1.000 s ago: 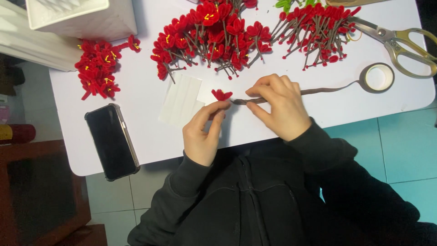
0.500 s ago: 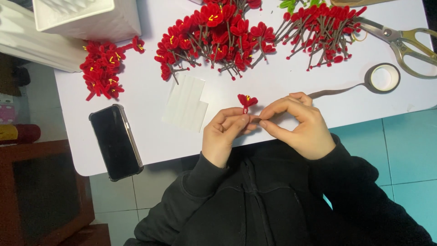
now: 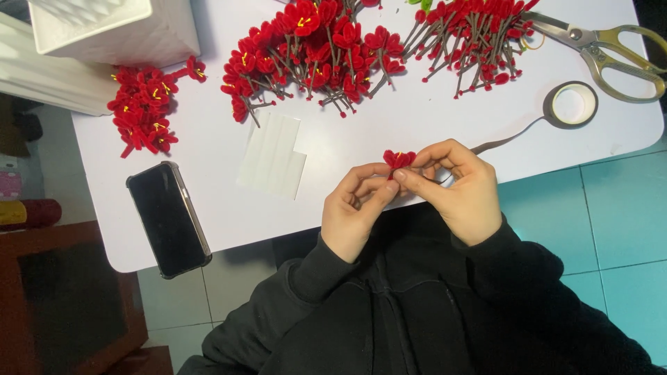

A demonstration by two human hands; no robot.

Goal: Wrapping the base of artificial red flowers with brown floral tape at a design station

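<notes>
A small red fabric flower (image 3: 399,159) is pinched between the fingertips of both hands at the near edge of the white table (image 3: 431,125). My left hand (image 3: 356,212) grips it from below and left. My right hand (image 3: 458,187) holds its stem from the right, where a brown tape strip (image 3: 501,142) runs back to a tape roll (image 3: 570,104). Both wrists wear black sleeves.
Piles of red flowers with stems lie at the back centre (image 3: 313,48), back right (image 3: 479,38) and left (image 3: 147,107). Scissors (image 3: 601,45) lie at the far right. A black phone (image 3: 168,219), a white paper sheet (image 3: 272,154) and a white box (image 3: 111,28) occupy the left.
My hands with the flower have shifted a little along the table edge and my fingers have turned on the stem; the camera view has moved slightly.
</notes>
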